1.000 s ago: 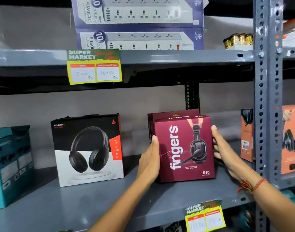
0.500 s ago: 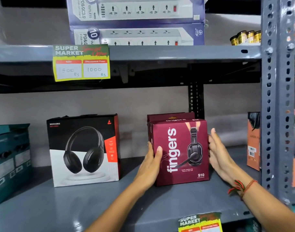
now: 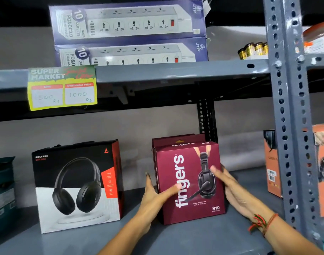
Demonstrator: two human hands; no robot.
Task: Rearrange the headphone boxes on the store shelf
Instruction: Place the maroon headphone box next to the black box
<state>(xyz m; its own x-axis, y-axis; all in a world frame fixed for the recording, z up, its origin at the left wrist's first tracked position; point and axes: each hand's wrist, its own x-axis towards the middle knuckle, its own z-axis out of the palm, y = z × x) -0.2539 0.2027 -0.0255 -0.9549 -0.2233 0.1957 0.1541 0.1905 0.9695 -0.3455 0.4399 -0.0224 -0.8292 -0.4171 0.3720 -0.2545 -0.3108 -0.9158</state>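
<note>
A: We see the maroon cardboard "fingers" headset box (image 3: 189,183) upright on the grey metal shelf (image 3: 194,240), between our fingers; a second maroon box (image 3: 177,139) sits just behind it.

B: Our left hand (image 3: 153,196) and right hand (image 3: 231,188) flank it with fingers spread, thumbs across its front. Half a second ago, they pressed its sides.

A: The black-and-white cardboard headphone box (image 3: 78,184) stands beyond our left fingers.

Pretty dim overall, the light seems to come from above and in front. The upper shelf (image 3: 176,70) throws a heavy black shadow band across the middle of the frame, and the top edge goes near black too. Both hands look smeared with motion blur, especially the left hand (image 3: 155,194). The upright post (image 3: 290,126) on the right bows from wide-angle distortion, and the far-left boxes are soft.
</note>
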